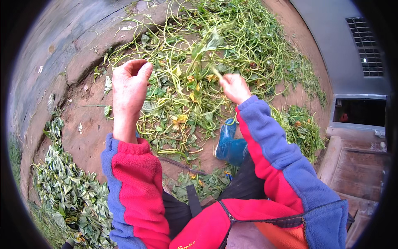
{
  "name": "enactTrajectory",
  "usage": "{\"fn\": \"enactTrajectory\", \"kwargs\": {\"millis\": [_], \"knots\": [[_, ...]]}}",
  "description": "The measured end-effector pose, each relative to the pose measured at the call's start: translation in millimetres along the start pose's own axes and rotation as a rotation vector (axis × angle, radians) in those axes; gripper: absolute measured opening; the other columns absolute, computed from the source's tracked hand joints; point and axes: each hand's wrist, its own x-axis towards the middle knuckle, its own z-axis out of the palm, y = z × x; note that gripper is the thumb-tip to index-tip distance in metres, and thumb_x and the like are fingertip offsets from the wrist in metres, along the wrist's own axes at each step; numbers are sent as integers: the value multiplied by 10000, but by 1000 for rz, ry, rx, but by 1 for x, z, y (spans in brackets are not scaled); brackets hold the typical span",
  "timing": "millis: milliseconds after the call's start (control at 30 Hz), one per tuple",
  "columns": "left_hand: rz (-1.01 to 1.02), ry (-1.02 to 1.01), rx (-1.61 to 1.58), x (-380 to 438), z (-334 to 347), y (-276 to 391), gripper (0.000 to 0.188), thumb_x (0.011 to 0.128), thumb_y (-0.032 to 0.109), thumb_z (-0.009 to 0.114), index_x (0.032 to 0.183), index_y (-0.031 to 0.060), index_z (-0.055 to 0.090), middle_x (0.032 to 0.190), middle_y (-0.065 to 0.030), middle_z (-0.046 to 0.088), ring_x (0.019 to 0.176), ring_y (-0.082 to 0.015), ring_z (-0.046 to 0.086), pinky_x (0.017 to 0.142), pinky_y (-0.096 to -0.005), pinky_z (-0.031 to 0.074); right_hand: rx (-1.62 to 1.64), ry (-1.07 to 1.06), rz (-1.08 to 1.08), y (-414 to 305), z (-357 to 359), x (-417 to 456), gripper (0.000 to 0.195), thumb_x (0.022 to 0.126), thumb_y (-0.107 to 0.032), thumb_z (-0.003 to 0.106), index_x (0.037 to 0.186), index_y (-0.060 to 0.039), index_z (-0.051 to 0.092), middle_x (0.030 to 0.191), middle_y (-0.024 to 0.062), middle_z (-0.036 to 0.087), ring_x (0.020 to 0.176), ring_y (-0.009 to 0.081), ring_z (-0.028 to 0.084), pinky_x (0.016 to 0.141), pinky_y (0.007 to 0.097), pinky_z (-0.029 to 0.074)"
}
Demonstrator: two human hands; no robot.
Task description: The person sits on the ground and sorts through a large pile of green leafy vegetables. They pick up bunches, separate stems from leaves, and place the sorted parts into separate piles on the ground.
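A leafy green vine stem (216, 72) is pinched in my right hand (235, 88). Its upper leaves (214, 41) blur above the tangle of cut vines (174, 77) on the ground. Raised to the left of it is my left hand (130, 85), thumb bent against the curled index finger. I see nothing in that hand, though its other fingertips are partly hidden. Beyond and between both hands spread the vines, pale green with some yellowed leaves (179, 119).
A heap of plucked leaves (74, 193) lies at the lower left. Between my legs are more leaves (202, 183) and a dark stick (182, 165). My blue boot (228, 144) stands beside the vines. To the right are a vine bundle (300, 130) and a wooden door panel (357, 168). Stone slabs (93, 59) edge the left.
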Motion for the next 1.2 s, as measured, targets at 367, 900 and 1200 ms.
{"fn": "enactTrajectory", "kwargs": {"millis": [367, 900, 1200], "knots": [[48, -48, 115, 2, 7, -18, 204, 768, 130, 539, 906, -19, 554, 780, -58, 579, 685, -104, 540, 556, -221, 442, 683, 143, -94, -6, -37, -26, 193, 833, -179, 461, 775, -16, 545, 569, -45, 429, 525, 40, 377, 473, 190, 324], [792, -188, 571, -24, 74, 1, 364, 631, 81, 628, 978, 44, 526, 977, -118, 532, 970, -275, 469, 843, -357, 356, 104, 203, -796, -29, -39, -25, 118, 677, -104, 598, 785, -57, 585, 705, 50, 540, 670, 199, 509, 670, 324, 338], [553, -247, 498, -33, 87, -18, 68, 724, 89, 544, 744, 24, 541, 656, -127, 542, 640, -295, 526, 578, -364, 409, 15, 404, -773, -45, -45, -31, 225, 585, -71, 634, 805, -96, 593, 935, 48, 512, 902, 219, 463, 844, 368, 288]]}}
